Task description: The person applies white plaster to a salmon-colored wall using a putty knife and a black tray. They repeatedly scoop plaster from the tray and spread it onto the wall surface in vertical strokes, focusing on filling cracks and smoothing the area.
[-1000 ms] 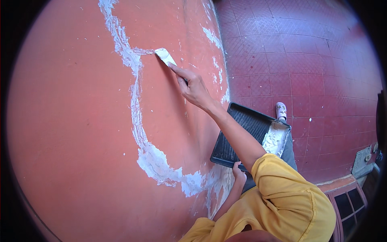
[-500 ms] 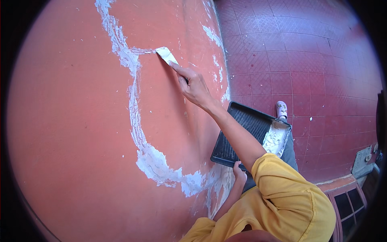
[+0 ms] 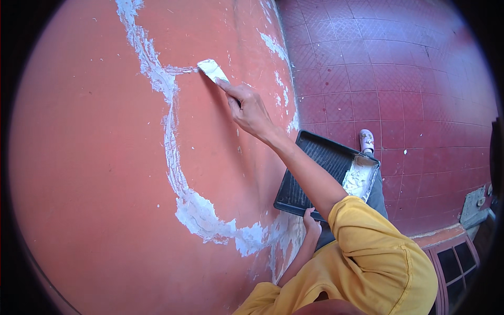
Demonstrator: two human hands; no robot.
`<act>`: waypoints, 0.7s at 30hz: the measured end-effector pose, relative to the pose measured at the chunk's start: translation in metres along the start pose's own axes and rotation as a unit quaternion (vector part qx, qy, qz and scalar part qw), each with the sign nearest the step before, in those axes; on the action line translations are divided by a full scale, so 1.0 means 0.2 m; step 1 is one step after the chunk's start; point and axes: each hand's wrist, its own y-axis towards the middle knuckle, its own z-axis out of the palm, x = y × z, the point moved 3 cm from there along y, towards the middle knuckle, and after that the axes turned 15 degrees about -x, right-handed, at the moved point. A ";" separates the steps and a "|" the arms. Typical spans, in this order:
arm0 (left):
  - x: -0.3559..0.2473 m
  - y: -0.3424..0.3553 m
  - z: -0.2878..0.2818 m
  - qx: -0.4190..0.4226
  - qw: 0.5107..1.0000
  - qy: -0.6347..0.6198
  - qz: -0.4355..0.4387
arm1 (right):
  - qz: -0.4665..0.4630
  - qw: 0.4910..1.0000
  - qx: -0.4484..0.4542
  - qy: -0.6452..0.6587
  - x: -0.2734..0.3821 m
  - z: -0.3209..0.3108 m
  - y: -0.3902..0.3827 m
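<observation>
- My right hand [image 3: 251,107] is clenched on a putty knife [image 3: 212,69], forefinger stretched along it toward the blade.
- The blade is coated in white filler and pressed flat on the salmon-red wall [image 3: 94,157], at the right end of a short horizontal white stroke.
- That stroke branches off a long filler line [image 3: 170,131] that runs down the wall and widens into a thick patch near the bottom.
- My left hand [image 3: 312,223] grips the near edge of a black paint tray [image 3: 315,163], held just beside the wall, below my right forearm.
- A pile of white filler [image 3: 359,176] sits in the tray's far right end; the ribbed part is mostly bare.
- My yellow sleeve [image 3: 367,252] fills the lower right of the view.
- A foot in a light sandal [image 3: 367,140] stands on the dark red tiled floor [image 3: 409,79], just past the tray.
- A grated opening [image 3: 457,262] shows at the lower right.
</observation>
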 end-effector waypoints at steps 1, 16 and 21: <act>0.00 0.00 0.00 0.009 1.000 -0.001 0.006 | 0.021 1.000 0.008 -0.017 -0.01 0.01 -0.01; -0.01 -0.02 0.01 -0.004 1.000 -0.002 0.006 | 0.135 0.991 0.021 -0.005 -0.13 0.02 -0.07; -0.02 -0.05 0.02 -0.004 1.000 0.001 0.016 | 0.174 0.983 0.035 -0.051 -0.18 0.01 -0.10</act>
